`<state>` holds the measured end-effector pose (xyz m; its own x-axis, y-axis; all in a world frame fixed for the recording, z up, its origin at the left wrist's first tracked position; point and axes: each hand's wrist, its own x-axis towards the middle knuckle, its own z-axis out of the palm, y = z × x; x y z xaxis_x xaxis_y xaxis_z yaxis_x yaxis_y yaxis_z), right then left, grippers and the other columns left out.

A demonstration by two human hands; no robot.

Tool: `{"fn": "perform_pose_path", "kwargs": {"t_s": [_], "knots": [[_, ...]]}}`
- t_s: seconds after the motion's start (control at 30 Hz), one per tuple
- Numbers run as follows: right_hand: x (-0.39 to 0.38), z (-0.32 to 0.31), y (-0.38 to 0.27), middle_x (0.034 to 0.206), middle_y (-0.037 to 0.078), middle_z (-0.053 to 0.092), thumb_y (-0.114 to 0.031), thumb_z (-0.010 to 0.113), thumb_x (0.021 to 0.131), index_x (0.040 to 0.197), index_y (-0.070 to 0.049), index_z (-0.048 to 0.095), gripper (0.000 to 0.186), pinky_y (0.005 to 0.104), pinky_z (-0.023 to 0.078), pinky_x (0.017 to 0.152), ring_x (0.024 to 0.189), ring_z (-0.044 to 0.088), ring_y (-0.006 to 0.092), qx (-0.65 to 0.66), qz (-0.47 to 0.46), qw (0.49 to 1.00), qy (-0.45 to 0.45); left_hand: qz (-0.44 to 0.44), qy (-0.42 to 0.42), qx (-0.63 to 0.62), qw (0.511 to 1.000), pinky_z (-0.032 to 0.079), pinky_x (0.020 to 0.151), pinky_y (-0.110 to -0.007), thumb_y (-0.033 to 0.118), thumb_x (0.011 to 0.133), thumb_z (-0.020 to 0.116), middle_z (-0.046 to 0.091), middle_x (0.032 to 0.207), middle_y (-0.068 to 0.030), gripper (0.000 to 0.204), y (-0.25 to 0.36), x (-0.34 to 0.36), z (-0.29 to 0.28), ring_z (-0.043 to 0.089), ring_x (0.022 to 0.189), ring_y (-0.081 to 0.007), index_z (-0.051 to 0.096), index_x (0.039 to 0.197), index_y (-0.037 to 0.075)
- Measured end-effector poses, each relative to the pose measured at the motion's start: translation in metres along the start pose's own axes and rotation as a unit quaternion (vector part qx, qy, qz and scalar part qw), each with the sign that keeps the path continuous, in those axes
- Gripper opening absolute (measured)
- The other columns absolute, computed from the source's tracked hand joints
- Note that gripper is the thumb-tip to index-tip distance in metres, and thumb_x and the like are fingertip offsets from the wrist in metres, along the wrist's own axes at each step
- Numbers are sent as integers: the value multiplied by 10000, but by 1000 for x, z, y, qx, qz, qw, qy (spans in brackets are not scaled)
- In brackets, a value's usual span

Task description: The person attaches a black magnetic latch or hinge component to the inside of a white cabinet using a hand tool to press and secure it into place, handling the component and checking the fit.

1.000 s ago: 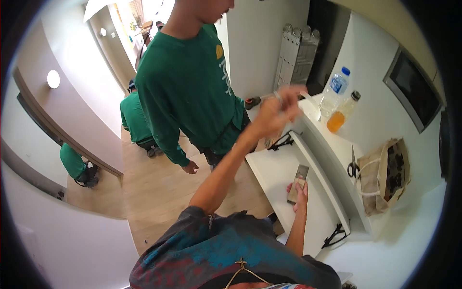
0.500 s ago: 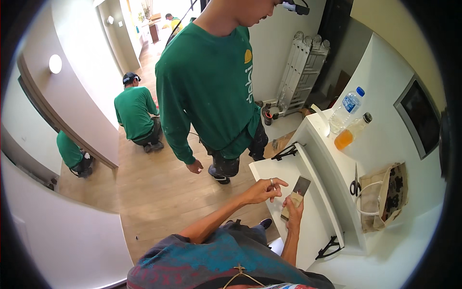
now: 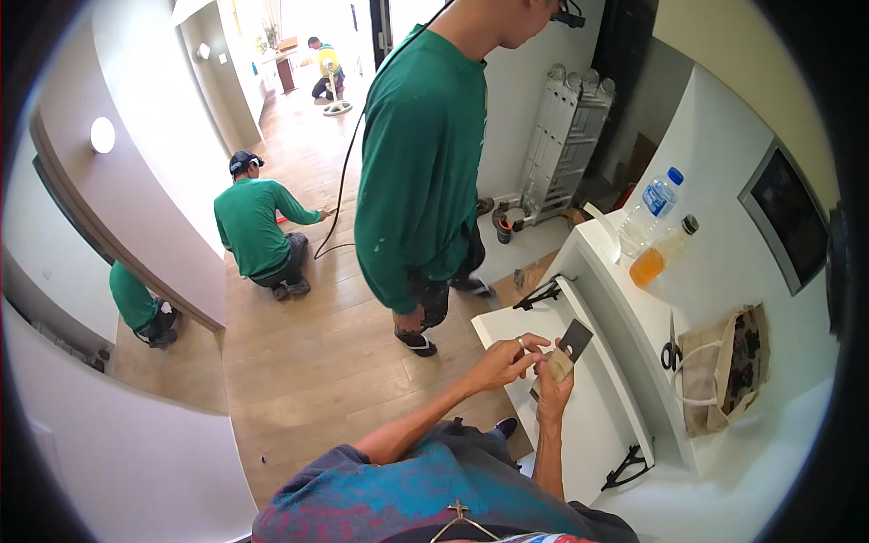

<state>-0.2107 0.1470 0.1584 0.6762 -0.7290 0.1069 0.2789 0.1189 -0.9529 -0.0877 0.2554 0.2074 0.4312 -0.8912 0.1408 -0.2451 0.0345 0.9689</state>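
My right hand (image 3: 555,395) is wrapped around a phone (image 3: 576,339), a slim dark slab with a beige patch in its middle. It is tilted, its dark upper end sticking out above my fingers. My left hand (image 3: 510,362), with a ring on one finger, comes in from the left. Its fingers are apart and partly bent, with the tips at the phone's left edge near my right thumb; no object shows in that hand. Both hands are above a white flap-down panel (image 3: 595,412) with black hinged stays at both ends.
A white ledge holds a clear water bottle (image 3: 650,213), a bottle of orange drink (image 3: 659,256), scissors (image 3: 671,354) and a paper bag (image 3: 724,371). A co-worker in green (image 3: 421,172) stands close ahead; another (image 3: 260,224) kneels left. A folded ladder (image 3: 568,145) leans behind; a cable (image 3: 348,172) hangs down.
My left fingers have moved in to the phone, which has tilted a little. The near co-worker has turned and shifted right. The kneeling co-worker has stretched an arm to the right.
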Motion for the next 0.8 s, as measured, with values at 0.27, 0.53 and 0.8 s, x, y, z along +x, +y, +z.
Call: {"fn": "perform_pose_path", "kwargs": {"t_s": [0.27,0.53,0.8], "knots": [[9,-29,3,940,19,636,-132,737,884,1320,32,534,508,254,510,694,764,589,95,-94,36,994,-45,21,-60,200,978,515,723,-442,227,961,555,734,886,-96,350,20,5,1,680,783,-348,596,1292,122],[13,-31,-1,897,15,616,-86,699,895,1336,11,536,480,241,511,659,727,590,92,-38,93,993,-66,-7,-95,256,962,489,683,-433,277,973,584,683,822,-140,346,14,4,-2,652,742,-341,566,1286,132],[20,-20,0,866,21,614,-20,642,884,1339,-5,532,468,239,504,660,701,586,106,10,112,992,-63,15,-7,186,982,497,706,-367,139,918,645,607,879,-77,337,3,-10,-9,632,759,-210,615,1254,146]]}}
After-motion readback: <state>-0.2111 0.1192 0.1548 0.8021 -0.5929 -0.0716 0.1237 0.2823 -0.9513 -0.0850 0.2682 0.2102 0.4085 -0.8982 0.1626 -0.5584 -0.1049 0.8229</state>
